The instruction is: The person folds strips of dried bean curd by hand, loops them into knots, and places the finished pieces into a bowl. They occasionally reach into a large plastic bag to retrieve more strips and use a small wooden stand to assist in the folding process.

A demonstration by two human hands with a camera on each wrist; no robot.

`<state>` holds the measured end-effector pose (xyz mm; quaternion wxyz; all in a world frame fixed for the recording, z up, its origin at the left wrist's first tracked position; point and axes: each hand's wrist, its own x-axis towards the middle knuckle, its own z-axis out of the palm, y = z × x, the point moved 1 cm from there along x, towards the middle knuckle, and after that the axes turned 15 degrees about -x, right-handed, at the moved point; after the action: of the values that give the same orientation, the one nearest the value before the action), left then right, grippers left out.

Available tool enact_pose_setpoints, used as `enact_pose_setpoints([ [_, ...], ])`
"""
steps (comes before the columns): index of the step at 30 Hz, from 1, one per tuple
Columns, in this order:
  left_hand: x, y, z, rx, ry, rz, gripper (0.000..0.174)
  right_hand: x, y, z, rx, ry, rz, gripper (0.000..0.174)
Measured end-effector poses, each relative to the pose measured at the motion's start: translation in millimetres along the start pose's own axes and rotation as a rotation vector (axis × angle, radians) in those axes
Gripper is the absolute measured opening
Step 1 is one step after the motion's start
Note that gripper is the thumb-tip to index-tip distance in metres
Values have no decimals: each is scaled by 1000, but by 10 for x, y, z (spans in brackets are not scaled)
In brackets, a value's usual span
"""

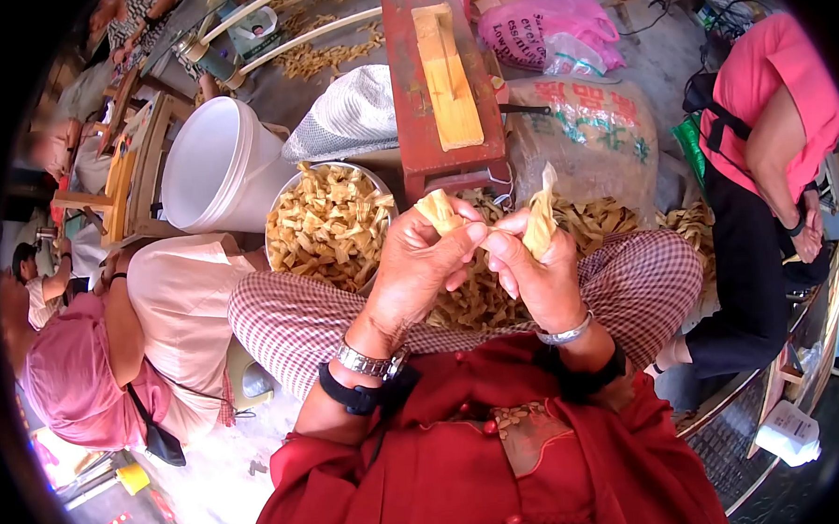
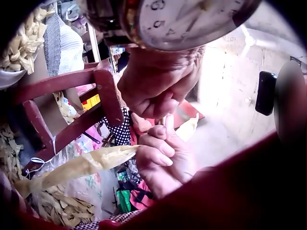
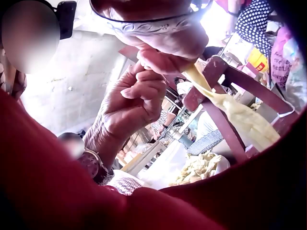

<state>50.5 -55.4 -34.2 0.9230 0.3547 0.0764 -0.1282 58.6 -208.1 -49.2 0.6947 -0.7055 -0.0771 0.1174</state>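
Both hands meet above the lap, thumbs and fingertips close together. My left hand [image 1: 410, 262] pinches a pale, dry leaf-like strip [image 1: 439, 211], one end of which stands up past the fingers. From my right hand [image 1: 544, 280] rises another wide, twisted end of strip [image 1: 540, 221], held between thumb and fingers. In the right wrist view a long length of the strip [image 3: 244, 117] hangs out from the right hand. The part between the fingertips is mostly hidden; I cannot tell whether the two ends belong to one piece.
A bowl of folded strip pieces [image 1: 329, 230] stands left of the lap, near a white bucket [image 1: 211, 163]. Loose strips [image 1: 477, 302] lie by the legs. Ahead is a red bench [image 1: 402, 85] bearing a wooden block [image 1: 449, 83]. People sit on both sides.
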Motion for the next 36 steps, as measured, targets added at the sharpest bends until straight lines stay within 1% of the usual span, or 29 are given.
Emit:
enact_pose_setpoints([
  [2, -64, 1, 25, -47, 21, 31, 9, -65, -16, 17, 52, 19, -8, 14],
  [5, -114, 7, 5, -30, 40, 51, 9, -131, -50, -20, 12, -36, 8, 15],
  [9, -85, 22, -7, -74, 7, 59, 9, -99, -66, -33, -53, -33, -5, 16],
  [12, 29, 44, 4, -32, 35, 78, 8, 98, -90, -77, -49, -36, 34, 19],
  [15, 199, 111, 90, 71, 24, 167, 6, 330, -215, -145, 8, -50, 13, 20],
  [19, 405, 236, 163, 197, -6, 241, 4, 645, -359, -197, -145, -9, -19, 18],
  [20, 460, 264, 156, 223, -11, 270, 4, 714, -384, -203, -142, -15, -33, 16],
  [23, 608, 363, 143, 247, 14, 293, 4, 940, -414, -225, -199, -33, -58, 15],
  [27, 830, 482, 81, 240, 24, 326, 3, 1253, -484, -250, -295, -89, -19, 15],
  [31, 1017, 563, 51, 202, 13, 359, 1, 1493, -554, -256, -374, -69, -39, 16],
  [36, 1196, 639, 27, 186, 2, 380, 2, 1645, -597, -276, -284, -82, -47, 16],
])
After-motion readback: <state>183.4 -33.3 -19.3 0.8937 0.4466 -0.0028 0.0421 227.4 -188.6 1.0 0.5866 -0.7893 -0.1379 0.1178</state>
